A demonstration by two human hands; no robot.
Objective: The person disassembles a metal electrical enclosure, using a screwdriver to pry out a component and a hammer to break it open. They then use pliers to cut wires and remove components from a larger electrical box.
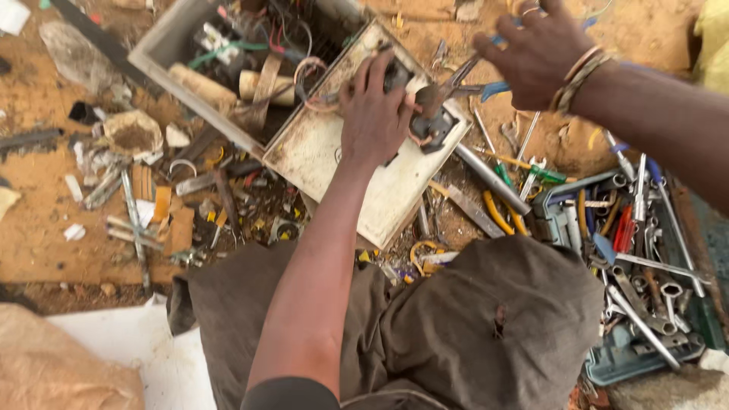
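My left hand (pixel 373 114) presses down on the hinged white lid (pixel 334 156) of an open electrical box (pixel 171 45), gripping a dark part (pixel 396 74) fixed on the lid. My right hand (pixel 535 49), with bracelets at the wrist, is shut on blue-handled pliers (pixel 448 87). The pliers' jaws reach the dark fitting (pixel 434 125) at the lid's right edge, beside my left thumb. Coloured wires (pixel 281 34) and tan cylinders (pixel 201 85) fill the box.
An open tool case (pixel 607 364) at the right holds several spanners, screwdrivers and pliers. Loose tools, a metal bar (pixel 492 179) and yellow-handled tools (pixel 501 216) lie on the sandy ground. Scrap parts litter the left. My knees in brown trousers (pixel 486 319) are below.
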